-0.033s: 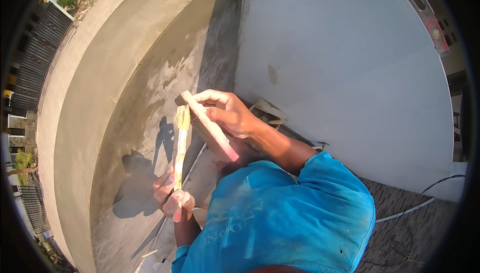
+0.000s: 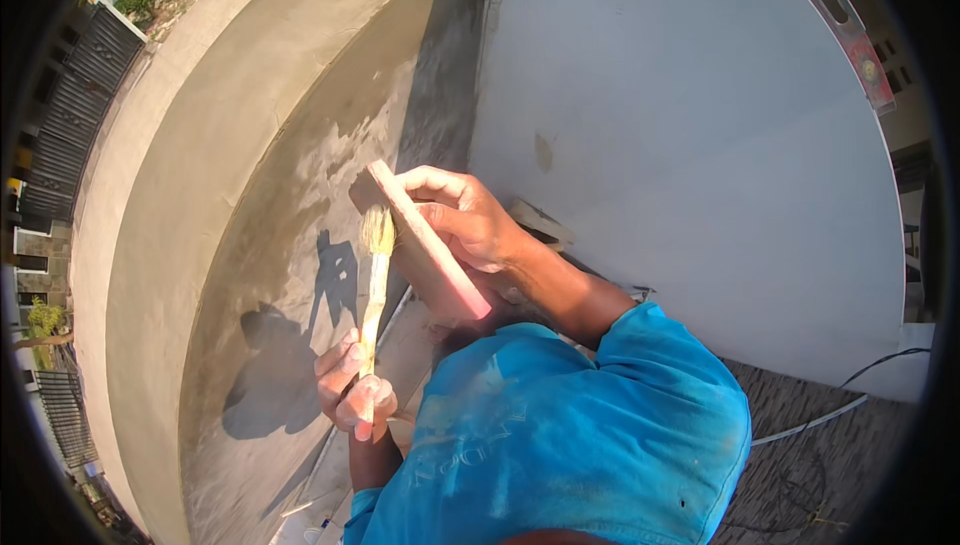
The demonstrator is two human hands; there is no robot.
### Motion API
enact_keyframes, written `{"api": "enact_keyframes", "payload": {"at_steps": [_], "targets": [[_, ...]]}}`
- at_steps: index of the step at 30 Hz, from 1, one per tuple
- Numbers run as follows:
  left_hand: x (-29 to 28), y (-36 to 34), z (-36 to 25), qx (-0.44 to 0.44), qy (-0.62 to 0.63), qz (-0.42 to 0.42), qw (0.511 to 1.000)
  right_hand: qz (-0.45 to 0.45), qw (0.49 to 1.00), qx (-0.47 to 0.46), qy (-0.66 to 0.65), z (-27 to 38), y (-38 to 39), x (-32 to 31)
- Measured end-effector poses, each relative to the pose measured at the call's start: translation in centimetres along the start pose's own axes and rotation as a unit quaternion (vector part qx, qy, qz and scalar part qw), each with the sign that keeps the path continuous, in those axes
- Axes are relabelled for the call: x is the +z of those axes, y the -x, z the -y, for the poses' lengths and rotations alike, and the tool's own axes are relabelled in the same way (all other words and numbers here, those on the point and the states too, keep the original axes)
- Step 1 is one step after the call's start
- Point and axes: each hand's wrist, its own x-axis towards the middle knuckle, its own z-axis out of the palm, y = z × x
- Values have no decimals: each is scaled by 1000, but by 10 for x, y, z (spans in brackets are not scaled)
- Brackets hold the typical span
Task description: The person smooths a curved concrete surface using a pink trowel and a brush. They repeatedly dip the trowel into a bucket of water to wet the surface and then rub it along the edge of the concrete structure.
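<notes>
My left hand (image 2: 355, 385) grips a light wooden-handled brush (image 2: 372, 300) near its lower end, which has some pink on it. The brush's pale yellow bristles (image 2: 377, 228) point up and lie against or just beside the face of a rectangular wooden board (image 2: 430, 260). My right hand (image 2: 465, 220) holds this board at its upper right side, thumb and fingers on its edge. The board is tilted, with a pink-stained lower end. Below both hands is my blue shirt (image 2: 580, 425).
A curved concrete ledge (image 2: 180, 195) runs along the left, with shadows on the plaster surface (image 2: 270, 345) inside it. A white wall (image 2: 680, 115) fills the right, a red level (image 2: 850, 50) at its top edge. Cables (image 2: 880, 367) lie at lower right; metal gates (image 2: 85, 110) stand beyond.
The board and my right hand have shifted slightly upward. The brush in my left hand has moved a little to the right, its bristles higher along the board.
</notes>
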Motion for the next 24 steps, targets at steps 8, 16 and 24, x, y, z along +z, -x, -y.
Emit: {"api": "enact_keyframes", "payload": {"at_steps": [8,16,24], "targets": [[-4,48,-9,-163,-16,46,985,-102,793,-252,545,203,-144,-122],[-17,82,-17,-229,-44,10,972,-56,667,-129,732,218,-226,-151],[-23,84,-25,-234,-76,32,969,110,786,-183,580,153,-223,23]]}}
